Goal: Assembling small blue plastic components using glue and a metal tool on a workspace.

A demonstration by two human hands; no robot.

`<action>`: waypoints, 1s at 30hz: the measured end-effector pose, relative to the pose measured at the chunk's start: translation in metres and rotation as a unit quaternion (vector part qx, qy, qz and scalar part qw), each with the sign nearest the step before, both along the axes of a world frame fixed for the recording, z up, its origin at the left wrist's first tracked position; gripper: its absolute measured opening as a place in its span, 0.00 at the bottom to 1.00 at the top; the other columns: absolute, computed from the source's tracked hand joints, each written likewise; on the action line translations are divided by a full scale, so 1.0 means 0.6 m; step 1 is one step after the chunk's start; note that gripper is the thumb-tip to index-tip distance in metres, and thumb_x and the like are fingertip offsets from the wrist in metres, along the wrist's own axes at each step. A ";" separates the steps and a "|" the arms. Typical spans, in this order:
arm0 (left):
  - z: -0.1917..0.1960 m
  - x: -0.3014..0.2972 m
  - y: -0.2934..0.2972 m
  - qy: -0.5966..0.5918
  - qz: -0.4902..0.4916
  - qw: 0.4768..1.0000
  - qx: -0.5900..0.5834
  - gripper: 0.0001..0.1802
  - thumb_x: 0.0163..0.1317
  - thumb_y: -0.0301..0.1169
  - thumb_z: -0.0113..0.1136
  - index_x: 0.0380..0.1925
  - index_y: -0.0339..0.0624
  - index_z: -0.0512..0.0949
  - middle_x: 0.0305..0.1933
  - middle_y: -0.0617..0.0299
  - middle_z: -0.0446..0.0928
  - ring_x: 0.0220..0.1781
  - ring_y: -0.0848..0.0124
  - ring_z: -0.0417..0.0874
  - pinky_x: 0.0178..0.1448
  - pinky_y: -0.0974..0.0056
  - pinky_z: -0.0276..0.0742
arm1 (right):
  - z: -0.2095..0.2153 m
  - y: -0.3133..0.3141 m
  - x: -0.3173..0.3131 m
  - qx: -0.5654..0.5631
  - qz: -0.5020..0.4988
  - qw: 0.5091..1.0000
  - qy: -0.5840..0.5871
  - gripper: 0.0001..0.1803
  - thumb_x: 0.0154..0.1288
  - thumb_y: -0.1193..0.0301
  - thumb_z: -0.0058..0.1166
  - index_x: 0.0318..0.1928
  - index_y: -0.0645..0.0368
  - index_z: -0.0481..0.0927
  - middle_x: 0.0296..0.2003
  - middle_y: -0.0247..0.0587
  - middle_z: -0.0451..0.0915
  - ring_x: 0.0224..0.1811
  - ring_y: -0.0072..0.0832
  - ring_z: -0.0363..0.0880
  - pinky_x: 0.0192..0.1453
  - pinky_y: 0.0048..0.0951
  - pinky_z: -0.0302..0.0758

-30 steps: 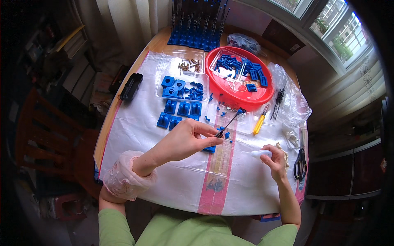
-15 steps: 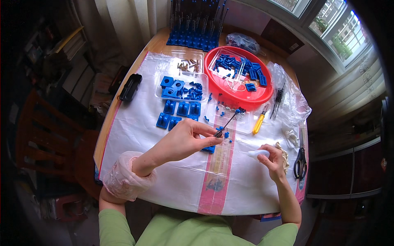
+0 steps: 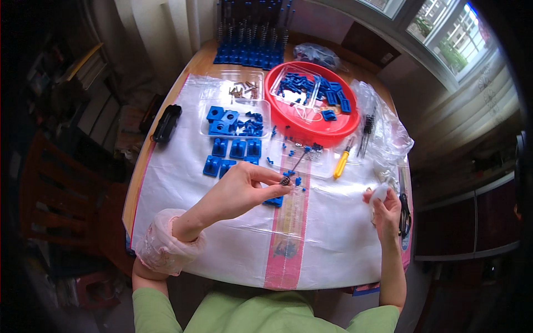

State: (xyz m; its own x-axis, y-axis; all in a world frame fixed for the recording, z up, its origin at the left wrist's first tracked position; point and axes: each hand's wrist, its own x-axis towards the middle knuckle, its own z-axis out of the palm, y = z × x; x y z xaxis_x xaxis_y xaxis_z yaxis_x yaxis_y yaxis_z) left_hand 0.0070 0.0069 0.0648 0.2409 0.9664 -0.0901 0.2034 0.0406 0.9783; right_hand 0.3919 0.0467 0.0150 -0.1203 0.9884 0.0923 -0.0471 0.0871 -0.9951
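Observation:
Over the middle of the table, my left hand [image 3: 239, 190] pinches a dark coil spring [image 3: 285, 181] between thumb and fingers. A thin rod [image 3: 298, 161] runs from the spring away to the upper right, with a small blue piece near its far end. At the right, my right hand [image 3: 388, 215] is closed around a small white squeeze bottle [image 3: 380, 193], its narrow tip pointing up. Blue blocks [image 3: 237, 148] stand in rows just beyond my left hand, which partly hides some of them. Tiny blue parts [image 3: 298, 181] lie scattered beside the spring.
A red round tray [image 3: 343, 131] holds blue pieces. Clear boxes hold blue blocks [image 3: 215, 113] and brass-coloured parts [image 3: 242, 90]. A yellow screwdriver [image 3: 341, 166], black springs [image 3: 367, 130], scissors [image 3: 405, 217] and a black case [image 3: 166, 123] lie around. Spring-topped blue bases [image 3: 244, 54] stand at the back.
My right hand has moved right with the squeeze bottle, whose tip has turned from pointing left to pointing up. My left hand still pinches the spring; the whole view has shifted slightly.

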 end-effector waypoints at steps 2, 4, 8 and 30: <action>0.002 0.001 0.000 0.009 0.000 1.000 0.000 0.12 0.66 0.34 0.70 0.46 0.42 0.90 0.23 0.78 0.74 0.23 0.89 0.60 0.26 0.75 0.52 | 0.011 0.019 0.000 0.011 0.001 0.998 -0.064 0.11 0.66 0.79 0.62 0.48 0.63 0.79 0.44 0.43 0.86 0.49 0.27 0.84 0.57 0.30 0.78; 0.010 0.001 -0.002 0.018 0.003 1.000 -0.001 0.12 0.66 0.35 0.70 0.46 0.42 0.90 0.22 0.78 0.74 0.23 0.89 0.60 0.26 0.75 0.52 | 0.024 0.041 -0.018 0.006 -0.018 0.993 -0.120 0.11 0.66 0.79 0.63 0.48 0.63 0.80 0.44 0.40 0.86 0.46 0.21 0.83 0.53 0.24 0.77; 0.012 0.002 0.003 0.021 -0.008 1.000 -0.022 0.18 0.63 0.42 0.73 0.46 0.41 0.89 0.30 0.66 0.85 0.25 0.84 0.66 0.28 0.72 0.63 | 0.003 0.090 -0.016 0.011 -0.068 0.959 -0.276 0.13 0.60 0.74 0.70 0.45 0.61 0.83 0.34 0.28 0.83 0.33 0.10 0.70 0.34 0.16 0.66; 0.009 -0.002 0.002 0.008 -0.006 1.000 -0.025 0.15 0.64 0.38 0.72 0.46 0.41 0.89 0.26 0.69 0.83 0.23 0.85 0.65 0.26 0.73 0.60 | 0.019 0.063 -0.058 0.208 -0.123 0.886 -0.395 0.19 0.52 0.76 0.72 0.44 0.63 0.79 0.36 0.38 0.76 0.41 0.30 0.74 0.47 0.29 0.71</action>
